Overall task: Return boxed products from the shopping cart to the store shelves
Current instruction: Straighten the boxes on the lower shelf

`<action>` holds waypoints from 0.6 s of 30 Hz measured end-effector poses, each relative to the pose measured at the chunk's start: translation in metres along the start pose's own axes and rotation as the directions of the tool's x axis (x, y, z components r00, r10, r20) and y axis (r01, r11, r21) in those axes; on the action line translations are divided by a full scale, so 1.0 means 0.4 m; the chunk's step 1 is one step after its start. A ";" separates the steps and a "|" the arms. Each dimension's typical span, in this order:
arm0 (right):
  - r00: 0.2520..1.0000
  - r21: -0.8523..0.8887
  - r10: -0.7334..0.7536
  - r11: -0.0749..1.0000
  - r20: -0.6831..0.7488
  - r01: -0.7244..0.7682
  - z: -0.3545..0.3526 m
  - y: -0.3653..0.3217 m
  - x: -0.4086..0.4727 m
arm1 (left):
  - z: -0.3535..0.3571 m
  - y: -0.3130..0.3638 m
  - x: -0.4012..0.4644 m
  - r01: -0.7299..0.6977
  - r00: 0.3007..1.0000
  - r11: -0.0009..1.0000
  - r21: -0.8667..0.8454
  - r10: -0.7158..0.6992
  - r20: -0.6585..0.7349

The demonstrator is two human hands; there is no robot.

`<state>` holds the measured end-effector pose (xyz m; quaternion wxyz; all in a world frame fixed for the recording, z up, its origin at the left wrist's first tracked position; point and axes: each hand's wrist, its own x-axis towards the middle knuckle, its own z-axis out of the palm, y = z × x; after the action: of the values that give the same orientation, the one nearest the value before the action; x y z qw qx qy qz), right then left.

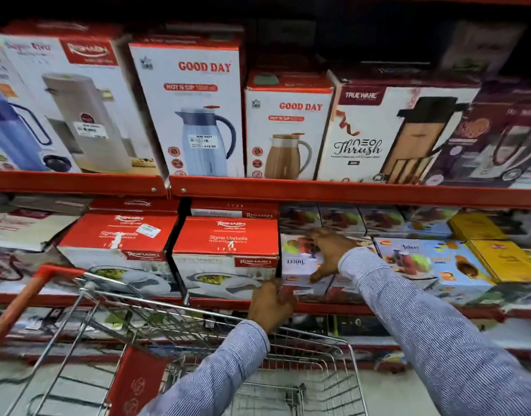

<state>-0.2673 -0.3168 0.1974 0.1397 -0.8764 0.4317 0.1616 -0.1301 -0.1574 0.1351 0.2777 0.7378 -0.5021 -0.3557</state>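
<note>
A white juicer box (300, 264) with fruit pictures sits at the front of the middle shelf (333, 307), its label upside down. My right hand (328, 253) lies across its top and right side, gripping it. My left hand (271, 304) holds its lower front left corner at the shelf edge. The box rests between a red and white Rishabh casserole box (226, 253) on its left and another juicer box (423, 259) on its right. The wire shopping cart (198, 349) stands below my arms; a red box (135, 382) leans inside it.
The upper shelf (318, 192) carries flask and jug boxes: two Good Day boxes (195, 106), a Trueware box (384, 130). More juicer boxes are stacked behind, yellow boxes (498, 256) far right. The cart's red handle (27, 298) is at left.
</note>
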 end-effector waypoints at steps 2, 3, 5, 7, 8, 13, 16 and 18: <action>0.999 -0.004 -0.028 1.000 -0.019 0.028 0.004 0.010 0.005 | 0.017 0.003 0.011 0.021 1.000 1.000 0.015 -0.020 -0.021; 0.999 -0.008 -0.037 0.999 -0.030 0.037 0.005 0.013 0.008 | 0.023 0.004 0.013 0.022 0.999 1.000 0.006 -0.022 -0.042; 0.998 -0.010 -0.045 0.999 -0.051 0.044 0.006 0.021 0.014 | 0.034 0.002 0.016 0.033 0.996 0.999 -0.013 -0.034 -0.082; 0.997 -0.040 -0.050 0.998 -0.067 0.047 0.006 0.022 0.019 | 0.043 -0.003 0.016 0.029 0.995 0.999 -0.019 -0.031 -0.100; 0.996 -0.054 -0.044 0.998 -0.076 0.040 0.007 0.021 0.021 | 0.047 -0.009 0.016 0.027 0.994 0.999 -0.026 -0.030 -0.108; 0.994 -0.053 -0.048 0.998 -0.096 0.043 0.007 0.017 0.025 | 0.051 0.002 0.011 0.026 0.990 0.997 -0.066 -0.035 -0.140; 0.994 -0.064 -0.038 0.997 -0.101 0.032 0.007 0.014 0.008 | 0.039 0.017 0.000 0.015 0.990 0.998 -0.068 -0.024 -0.140; 0.995 -0.037 -0.023 0.999 -0.092 0.020 0.007 0.011 -0.002 | 0.029 0.031 -0.014 -0.010 0.989 0.998 -0.061 0.000 -0.149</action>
<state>-0.2715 -0.3178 0.1948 0.1056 -0.8899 0.4253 0.1271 -0.1473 -0.1570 0.1391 0.3379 0.7521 -0.4706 -0.3142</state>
